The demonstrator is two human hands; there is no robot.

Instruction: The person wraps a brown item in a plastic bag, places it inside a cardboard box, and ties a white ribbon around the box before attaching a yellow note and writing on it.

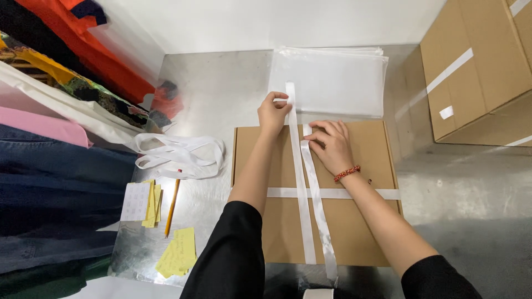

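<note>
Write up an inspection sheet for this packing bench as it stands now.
Surface: shiny metal table, scuffed, set against a white wall.
Job's things: flat cardboard box with one white band across it; two white strips run lengthwise, the far end of one lifted past the box edge.
Clutter: coil of white ribbon, pencil, yellow paper slips, small white sheet, stack of clear bags.
Grippers: left hand pinches the longer strip's far end; right hand, red bead bracelet at the wrist, presses the other strip's end onto the box.
Cables: nothing seen.
Surroundings: folded clothes left; taped carton right.
</note>
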